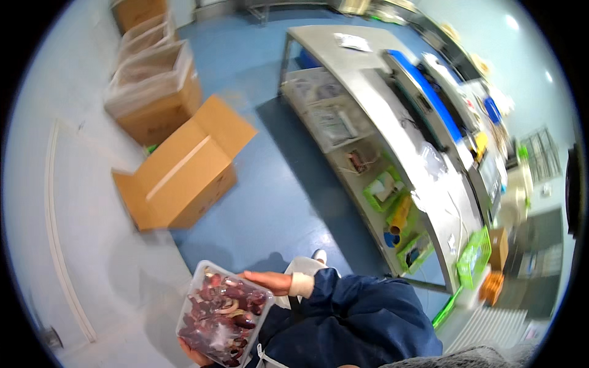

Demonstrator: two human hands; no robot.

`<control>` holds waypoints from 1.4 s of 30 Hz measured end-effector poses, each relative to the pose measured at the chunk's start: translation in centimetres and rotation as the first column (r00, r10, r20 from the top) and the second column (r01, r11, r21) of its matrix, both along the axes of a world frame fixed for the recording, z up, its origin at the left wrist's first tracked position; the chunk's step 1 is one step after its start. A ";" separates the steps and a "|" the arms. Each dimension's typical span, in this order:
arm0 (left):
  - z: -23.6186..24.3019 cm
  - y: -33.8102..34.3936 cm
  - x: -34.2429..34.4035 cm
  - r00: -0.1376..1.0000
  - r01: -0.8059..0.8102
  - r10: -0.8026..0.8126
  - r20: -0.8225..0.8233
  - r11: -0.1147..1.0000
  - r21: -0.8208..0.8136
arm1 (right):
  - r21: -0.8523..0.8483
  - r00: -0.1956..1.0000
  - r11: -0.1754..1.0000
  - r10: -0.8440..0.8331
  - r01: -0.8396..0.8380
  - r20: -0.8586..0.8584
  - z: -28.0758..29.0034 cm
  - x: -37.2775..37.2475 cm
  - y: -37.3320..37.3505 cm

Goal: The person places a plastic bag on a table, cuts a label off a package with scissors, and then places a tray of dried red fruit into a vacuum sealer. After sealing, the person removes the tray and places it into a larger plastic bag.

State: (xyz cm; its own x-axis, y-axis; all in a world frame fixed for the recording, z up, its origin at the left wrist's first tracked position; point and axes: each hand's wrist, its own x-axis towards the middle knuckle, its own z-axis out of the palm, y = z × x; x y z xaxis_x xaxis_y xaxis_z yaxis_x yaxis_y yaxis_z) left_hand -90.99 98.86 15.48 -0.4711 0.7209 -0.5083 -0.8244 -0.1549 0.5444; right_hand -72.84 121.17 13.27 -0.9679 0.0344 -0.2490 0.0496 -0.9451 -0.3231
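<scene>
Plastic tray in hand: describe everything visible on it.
The tray is clear, roughly rectangular plastic with rounded corners, full of dark red pieces with paler bits; glare suggests a transparent cover. It slants in view, low, left of centre, top facing the camera. The left hand grips its lower-left corner; the right hand appears to touch its upper edge.

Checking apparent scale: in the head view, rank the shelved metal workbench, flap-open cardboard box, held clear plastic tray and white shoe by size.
1. Shelved metal workbench
2. Flap-open cardboard box
3. Clear plastic tray, likely enlarged by nearness to the camera
4. White shoe
</scene>
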 end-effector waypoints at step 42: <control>-13.7 65.8 46.4 0.653 0.641 -0.745 0.134 0.450 -0.622 | 0.789 -0.566 -0.047 -0.722 0.613 0.397 -4.2 59.0 12.6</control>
State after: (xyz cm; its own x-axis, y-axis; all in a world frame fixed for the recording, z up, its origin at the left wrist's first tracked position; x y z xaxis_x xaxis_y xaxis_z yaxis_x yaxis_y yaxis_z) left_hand -44.60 164.62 1.74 -0.0509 0.4249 -0.9038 -0.4182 0.8128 0.4056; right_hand -13.81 133.82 9.09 0.7066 0.5253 -0.4742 -0.4292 -0.2148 -0.8773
